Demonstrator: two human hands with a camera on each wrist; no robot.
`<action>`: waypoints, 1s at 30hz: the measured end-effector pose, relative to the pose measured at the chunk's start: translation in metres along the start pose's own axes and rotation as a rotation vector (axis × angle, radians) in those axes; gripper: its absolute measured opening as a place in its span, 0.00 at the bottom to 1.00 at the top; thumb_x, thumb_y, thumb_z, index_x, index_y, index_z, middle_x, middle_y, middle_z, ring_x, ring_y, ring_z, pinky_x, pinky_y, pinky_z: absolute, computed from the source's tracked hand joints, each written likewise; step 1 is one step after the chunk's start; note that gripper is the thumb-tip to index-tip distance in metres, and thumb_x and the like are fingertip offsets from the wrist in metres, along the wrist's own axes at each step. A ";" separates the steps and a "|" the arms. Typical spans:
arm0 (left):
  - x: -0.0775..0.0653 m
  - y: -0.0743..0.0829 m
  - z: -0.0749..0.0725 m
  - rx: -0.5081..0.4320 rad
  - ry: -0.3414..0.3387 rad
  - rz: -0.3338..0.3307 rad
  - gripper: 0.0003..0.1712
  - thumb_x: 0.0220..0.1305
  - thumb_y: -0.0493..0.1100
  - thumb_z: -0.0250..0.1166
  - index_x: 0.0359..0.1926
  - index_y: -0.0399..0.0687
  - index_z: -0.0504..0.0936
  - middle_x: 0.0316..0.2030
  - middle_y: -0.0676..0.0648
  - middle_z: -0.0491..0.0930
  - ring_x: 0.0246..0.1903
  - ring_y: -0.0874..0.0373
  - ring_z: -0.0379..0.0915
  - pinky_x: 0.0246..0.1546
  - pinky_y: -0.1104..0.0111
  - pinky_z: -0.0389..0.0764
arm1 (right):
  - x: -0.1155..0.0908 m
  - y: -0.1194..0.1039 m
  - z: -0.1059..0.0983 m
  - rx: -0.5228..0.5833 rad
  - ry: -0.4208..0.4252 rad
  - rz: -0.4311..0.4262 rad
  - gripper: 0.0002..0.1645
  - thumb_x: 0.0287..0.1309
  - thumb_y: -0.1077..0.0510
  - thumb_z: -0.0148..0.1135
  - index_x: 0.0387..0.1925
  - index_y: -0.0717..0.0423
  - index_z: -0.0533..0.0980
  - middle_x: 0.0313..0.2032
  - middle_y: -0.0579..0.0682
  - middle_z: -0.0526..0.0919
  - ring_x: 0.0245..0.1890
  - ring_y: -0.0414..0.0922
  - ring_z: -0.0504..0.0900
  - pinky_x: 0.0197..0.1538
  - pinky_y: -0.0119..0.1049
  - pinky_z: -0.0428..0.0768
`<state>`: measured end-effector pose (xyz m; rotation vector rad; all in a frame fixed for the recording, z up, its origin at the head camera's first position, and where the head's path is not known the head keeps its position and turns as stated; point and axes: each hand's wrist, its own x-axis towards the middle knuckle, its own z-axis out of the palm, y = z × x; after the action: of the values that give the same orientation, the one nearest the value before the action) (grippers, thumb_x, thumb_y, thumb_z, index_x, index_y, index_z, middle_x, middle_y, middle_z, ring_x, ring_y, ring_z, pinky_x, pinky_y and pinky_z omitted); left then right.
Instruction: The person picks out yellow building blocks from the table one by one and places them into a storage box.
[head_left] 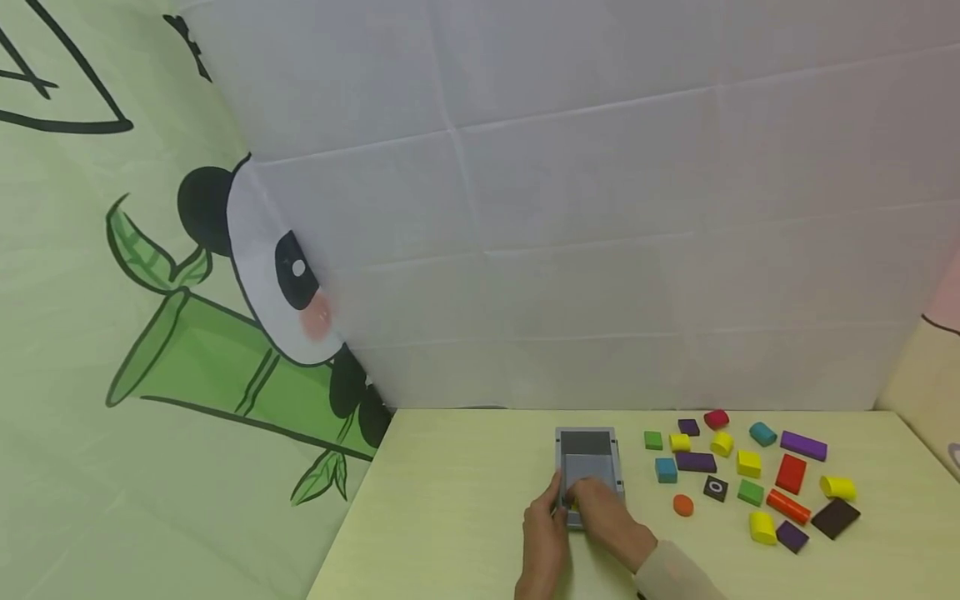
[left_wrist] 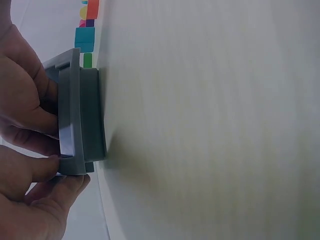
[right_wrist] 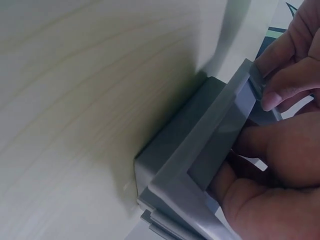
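A grey rectangular box (head_left: 587, 468) with a raised rim stands on the table, nearest the person. My left hand (head_left: 545, 537) holds its near left edge, thumb on the rim and fingers against the outside, as the left wrist view shows. Reaching down into the near end of the box is my right hand (head_left: 606, 518), its fingers bent. A sliver of a yellow block (head_left: 574, 505) shows at the right fingertips in the head view. Most of that block is hidden by the fingers, and neither wrist view shows it.
Right of the box lie several loose coloured blocks, among them a blue cube (head_left: 666, 470), an orange disc (head_left: 683, 505), a red cylinder (head_left: 788, 506) and a dark flat block (head_left: 836, 518). A pale cloth wall (head_left: 570, 317) rises behind the table (head_left: 442, 500).
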<state>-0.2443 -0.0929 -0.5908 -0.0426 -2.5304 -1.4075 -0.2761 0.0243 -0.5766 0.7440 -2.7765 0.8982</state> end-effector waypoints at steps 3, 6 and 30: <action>0.000 0.000 0.000 0.007 0.001 -0.001 0.34 0.55 0.27 0.59 0.62 0.54 0.66 0.55 0.46 0.71 0.52 0.57 0.65 0.50 0.60 0.74 | 0.000 -0.002 -0.001 -0.015 -0.019 0.008 0.11 0.48 0.70 0.56 0.25 0.55 0.80 0.28 0.47 0.81 0.32 0.45 0.77 0.37 0.44 0.80; 0.001 0.000 0.000 0.014 0.005 -0.004 0.34 0.55 0.27 0.59 0.61 0.54 0.67 0.54 0.46 0.71 0.51 0.57 0.65 0.50 0.59 0.74 | 0.001 -0.003 -0.002 -0.016 -0.021 0.005 0.11 0.47 0.71 0.56 0.24 0.55 0.80 0.27 0.47 0.81 0.31 0.45 0.77 0.36 0.44 0.80; -0.001 0.000 -0.002 -0.004 0.008 0.017 0.33 0.56 0.26 0.58 0.61 0.53 0.67 0.55 0.47 0.70 0.53 0.57 0.63 0.52 0.59 0.73 | -0.005 -0.012 -0.011 -0.008 0.038 0.053 0.13 0.51 0.72 0.52 0.34 0.57 0.79 0.33 0.50 0.80 0.37 0.48 0.76 0.43 0.47 0.78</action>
<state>-0.2428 -0.0945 -0.5904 -0.0586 -2.5150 -1.4043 -0.2658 0.0247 -0.5630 0.6474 -2.7770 0.9011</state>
